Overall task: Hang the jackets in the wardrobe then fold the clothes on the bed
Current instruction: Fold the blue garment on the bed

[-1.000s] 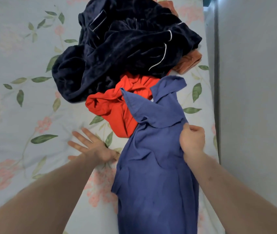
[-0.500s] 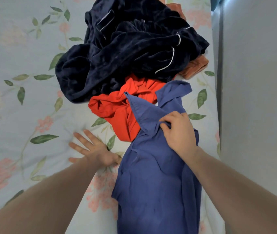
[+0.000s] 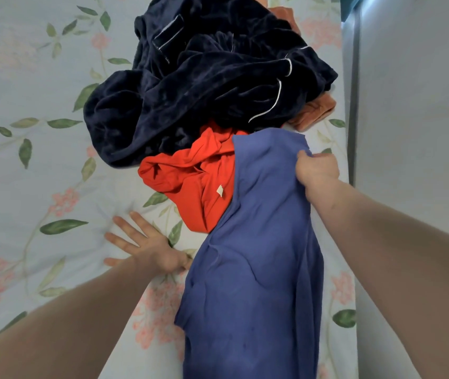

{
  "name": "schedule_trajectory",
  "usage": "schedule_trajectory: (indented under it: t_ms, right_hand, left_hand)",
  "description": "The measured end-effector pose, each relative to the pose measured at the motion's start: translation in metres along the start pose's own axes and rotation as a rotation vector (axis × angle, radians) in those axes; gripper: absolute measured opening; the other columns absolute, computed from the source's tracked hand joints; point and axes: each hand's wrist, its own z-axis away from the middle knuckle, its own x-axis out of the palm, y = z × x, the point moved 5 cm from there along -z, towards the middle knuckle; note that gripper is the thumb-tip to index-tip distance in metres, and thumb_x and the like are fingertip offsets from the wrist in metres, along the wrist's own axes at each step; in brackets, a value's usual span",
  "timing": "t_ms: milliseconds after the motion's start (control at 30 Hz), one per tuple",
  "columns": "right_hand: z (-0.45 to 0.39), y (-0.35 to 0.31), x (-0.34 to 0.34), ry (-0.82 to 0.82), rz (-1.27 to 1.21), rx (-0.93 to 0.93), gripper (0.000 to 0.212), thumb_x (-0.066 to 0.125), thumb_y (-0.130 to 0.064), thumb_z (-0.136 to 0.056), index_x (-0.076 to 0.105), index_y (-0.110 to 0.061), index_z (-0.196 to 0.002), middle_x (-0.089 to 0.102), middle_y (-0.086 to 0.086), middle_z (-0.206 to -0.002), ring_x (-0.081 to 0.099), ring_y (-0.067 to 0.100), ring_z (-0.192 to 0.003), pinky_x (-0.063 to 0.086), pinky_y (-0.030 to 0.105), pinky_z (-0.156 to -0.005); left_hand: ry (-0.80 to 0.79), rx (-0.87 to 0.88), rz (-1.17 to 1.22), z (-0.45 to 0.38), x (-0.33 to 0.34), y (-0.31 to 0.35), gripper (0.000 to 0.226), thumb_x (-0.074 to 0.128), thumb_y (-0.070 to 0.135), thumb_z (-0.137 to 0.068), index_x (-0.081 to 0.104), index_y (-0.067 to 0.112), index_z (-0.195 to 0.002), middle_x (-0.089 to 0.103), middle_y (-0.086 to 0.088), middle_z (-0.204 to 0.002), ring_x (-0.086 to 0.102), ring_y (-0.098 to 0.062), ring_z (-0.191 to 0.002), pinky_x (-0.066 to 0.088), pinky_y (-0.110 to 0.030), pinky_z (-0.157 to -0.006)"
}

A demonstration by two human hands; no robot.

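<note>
- The right hand [image 3: 316,170] gripped the far right edge of the blue cotton garment [image 3: 258,269], which lay near on the floral bedsheet [image 3: 26,173].
- The left hand [image 3: 146,246] pressed flat, fingers spread, on the sheet.
- Farther off lay a crumpled red shirt [image 3: 190,181] and a navy velvet robe [image 3: 204,86].

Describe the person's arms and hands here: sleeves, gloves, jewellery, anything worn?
Both forearms are bare to the frame edge, with no sleeve in view. The left hand and right hand wear no gloves. No watch, bracelet or ring shows on the visible parts. No markings are visible.

right hand [image 3: 316,170] on blue garment [image 3: 256,269] (left hand [image 3: 146,246] flat on bed [image 3: 26,77])
</note>
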Motion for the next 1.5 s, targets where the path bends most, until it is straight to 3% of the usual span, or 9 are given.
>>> schedule_trajectory:
  t_ms: [233,400,500,700,867,1167,1333,1400,1500]
  right_hand:
    - [-0.003,0.007,0.011,-0.148,-0.232,0.085,0.083,0.076,-0.038,-0.088,0.034,-0.014,-0.156,0.05,0.007,-0.15,0.054,0.029,-0.131,0.046,0.035,-0.105]
    - [-0.008,-0.009,0.017,-0.269,-0.294,0.171,0.053,0.081,-0.03,-0.083,0.061,-0.01,-0.128,0.071,0.009,-0.114,0.071,0.026,-0.093,0.061,0.043,-0.083]
    - [-0.006,-0.018,0.019,-0.318,-0.289,0.182,0.055,0.08,-0.032,-0.082,0.061,-0.01,-0.128,0.072,0.008,-0.108,0.072,0.026,-0.09,0.061,0.043,-0.084]
    - [0.008,-0.04,0.004,-0.296,-0.339,-0.01,0.022,0.068,-0.025,-0.078,0.064,-0.018,-0.099,0.071,0.003,-0.101,0.07,0.024,-0.096,0.059,0.039,-0.085]
    - [0.028,-0.052,-0.012,-0.374,-0.35,-0.172,0.015,0.066,-0.015,-0.076,0.07,-0.013,-0.089,0.07,0.0,-0.084,0.066,0.018,-0.076,0.056,0.032,-0.068]
    - [0.091,-0.025,-0.05,-0.393,-0.288,-0.397,0.008,0.071,-0.023,-0.084,0.074,-0.019,-0.078,0.07,-0.006,-0.078,0.066,0.005,-0.075,0.052,0.021,-0.066]
    - [0.132,0.004,-0.075,-0.378,-0.265,-0.438,0.012,0.067,-0.016,-0.086,0.078,-0.012,-0.092,0.076,0.007,-0.091,0.067,0.008,-0.083,0.056,0.027,-0.074]
    - [0.148,0.011,-0.082,-0.394,-0.241,-0.469,0.016,0.065,-0.012,-0.087,0.075,-0.003,-0.096,0.073,0.014,-0.092,0.065,0.013,-0.084,0.054,0.03,-0.075]
    - [0.173,0.013,-0.098,-0.396,-0.253,-0.497,0.014,0.062,-0.01,-0.084,0.069,0.002,-0.089,0.063,0.004,-0.079,0.056,0.012,-0.075,0.046,0.028,-0.069]
  left_hand:
    - [-0.012,0.016,0.012,-0.001,-0.002,0.0,0.158,0.091,0.054,-0.062,-0.03,0.012,-0.155,-0.036,-0.024,-0.16,-0.024,-0.049,-0.15,0.003,-0.074,-0.117]
    - [-0.041,-0.014,0.007,0.01,-0.006,0.007,0.162,0.09,0.054,-0.063,-0.038,0.007,-0.15,-0.044,-0.022,-0.156,-0.03,-0.052,-0.146,0.003,-0.077,-0.112]
    - [-0.049,-0.03,-0.001,0.009,-0.006,0.005,0.163,0.091,0.055,-0.062,-0.038,0.007,-0.15,-0.045,-0.022,-0.155,-0.03,-0.052,-0.146,0.003,-0.077,-0.113]
    - [-0.061,-0.036,-0.005,0.001,0.0,0.002,0.164,0.09,0.052,-0.062,-0.043,0.007,-0.147,-0.048,-0.023,-0.152,-0.033,-0.054,-0.143,0.004,-0.079,-0.112]
    - [-0.017,-0.044,0.003,-0.007,0.007,-0.002,0.168,0.092,0.054,-0.057,-0.042,0.009,-0.147,-0.048,-0.021,-0.153,-0.034,-0.054,-0.143,0.005,-0.08,-0.112]
    - [0.037,0.006,0.043,0.004,0.003,-0.006,0.167,0.092,0.054,-0.058,-0.042,0.011,-0.148,-0.046,-0.021,-0.154,-0.035,-0.054,-0.143,0.006,-0.076,-0.116]
    - [0.216,0.173,0.305,0.023,-0.009,-0.02,0.13,0.086,0.053,-0.065,0.006,0.022,-0.162,-0.003,-0.007,-0.171,-0.004,-0.038,-0.156,0.013,-0.067,-0.121]
    - [0.3,0.436,0.508,0.045,-0.024,-0.019,0.1,0.079,0.043,-0.067,0.034,0.017,-0.152,0.03,-0.009,-0.159,0.028,-0.031,-0.148,0.027,-0.048,-0.12]
    - [0.407,0.816,0.614,0.103,-0.051,0.006,0.082,0.068,0.03,-0.065,0.047,0.012,-0.142,0.044,-0.007,-0.144,0.042,-0.022,-0.135,0.031,-0.026,-0.113]
